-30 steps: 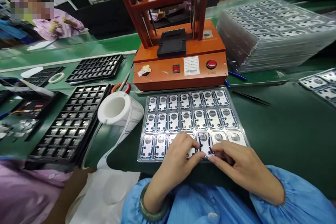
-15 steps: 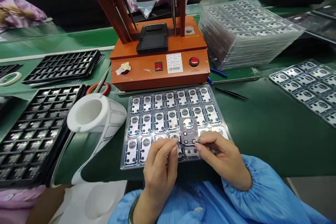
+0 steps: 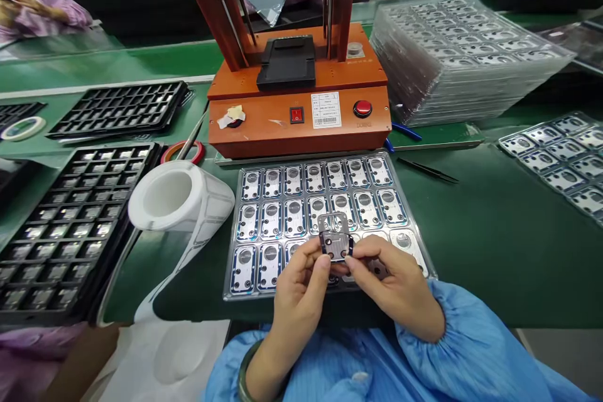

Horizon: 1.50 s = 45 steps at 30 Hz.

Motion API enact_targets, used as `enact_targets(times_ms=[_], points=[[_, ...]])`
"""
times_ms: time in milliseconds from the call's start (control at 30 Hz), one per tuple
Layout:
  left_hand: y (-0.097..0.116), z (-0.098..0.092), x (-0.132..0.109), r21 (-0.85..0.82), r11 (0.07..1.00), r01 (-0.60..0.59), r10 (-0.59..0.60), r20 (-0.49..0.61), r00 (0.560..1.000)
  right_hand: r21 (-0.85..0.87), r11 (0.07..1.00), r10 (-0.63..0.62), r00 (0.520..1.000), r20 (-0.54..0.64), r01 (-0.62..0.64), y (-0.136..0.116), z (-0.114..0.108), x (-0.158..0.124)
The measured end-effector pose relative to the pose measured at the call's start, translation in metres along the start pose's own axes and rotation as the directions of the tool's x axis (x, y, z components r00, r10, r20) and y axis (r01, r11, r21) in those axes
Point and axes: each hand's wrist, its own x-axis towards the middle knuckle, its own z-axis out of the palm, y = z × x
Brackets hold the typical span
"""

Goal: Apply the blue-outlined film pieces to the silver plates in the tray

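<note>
My left hand is closed on the left edge of a small flat rectangular panel, its thumb along the near side. The panel has a dark edge round its lower part, round holes, and a clear top. My right hand pinches its lower right corner between thumb and fingers. Whether the clear and dark-edged parts are one piece or two layers I cannot tell. Beneath both hands lies a clear plastic tray with rows of similar white-and-blue panels; my hands hide part of its front row.
Behind the tray stands an orange press. Left are a roll of white labels, a black compartment tray and red tape. Tweezers and stacked clear trays are on the right. A person in pink sits far left.
My left fingers have gone from a pinch at the panel's lower corner to a fuller grip on its side. A dark edge now shows round its lower part. The view has shifted slightly.
</note>
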Motion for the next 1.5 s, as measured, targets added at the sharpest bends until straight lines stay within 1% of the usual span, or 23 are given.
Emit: enact_targets(times_ms=[267,367,467,533,600,767,900,1000,1200,1400,1500], points=[[-0.003,0.0,-0.001,0.02,1.0,-0.017,0.018,-0.06,0.998,-0.02,1.0,-0.024,1.0,0.01,0.024,-0.001,0.003,0.0],[-0.004,0.0,-0.001,0.041,0.998,-0.044,0.048,-0.084,0.995,-0.038,0.998,-0.045,0.999,0.013,0.045,0.0,0.004,0.001],[-0.005,-0.001,-0.001,0.09,0.992,-0.091,0.102,-0.122,0.987,-0.027,0.997,-0.078,0.997,0.019,0.079,0.0,0.006,0.001],[-0.006,-0.002,-0.001,0.13,0.984,-0.123,0.139,-0.118,0.983,-0.02,0.995,-0.093,0.995,0.02,0.093,0.0,0.006,0.001],[-0.007,-0.003,-0.002,0.178,0.973,-0.148,0.166,-0.09,0.982,-0.017,0.996,-0.093,0.995,0.023,0.093,0.001,0.006,0.0],[-0.004,-0.006,-0.005,0.292,0.932,-0.214,0.238,-0.051,0.97,0.026,0.997,-0.072,0.995,0.07,0.07,0.001,0.003,-0.002],[-0.001,-0.006,-0.004,0.395,0.893,-0.216,0.269,-0.083,0.96,0.03,0.997,-0.074,0.991,0.109,0.072,0.0,0.002,-0.001],[-0.002,-0.008,-0.004,0.461,0.861,-0.215,0.281,-0.077,0.957,0.033,0.996,-0.087,0.988,0.126,0.084,0.0,0.002,-0.001],[-0.005,-0.01,-0.005,0.446,0.862,-0.242,0.295,-0.052,0.954,0.031,0.996,-0.09,0.986,0.14,0.087,0.002,0.002,-0.002],[-0.004,-0.009,-0.004,0.478,0.83,-0.289,0.385,-0.114,0.916,0.065,0.992,-0.118,0.975,0.189,0.108,0.001,0.002,-0.002],[-0.005,-0.011,-0.005,0.491,0.82,-0.295,0.397,-0.115,0.911,0.075,0.99,-0.129,0.97,0.205,0.116,0.0,0.002,-0.001]])
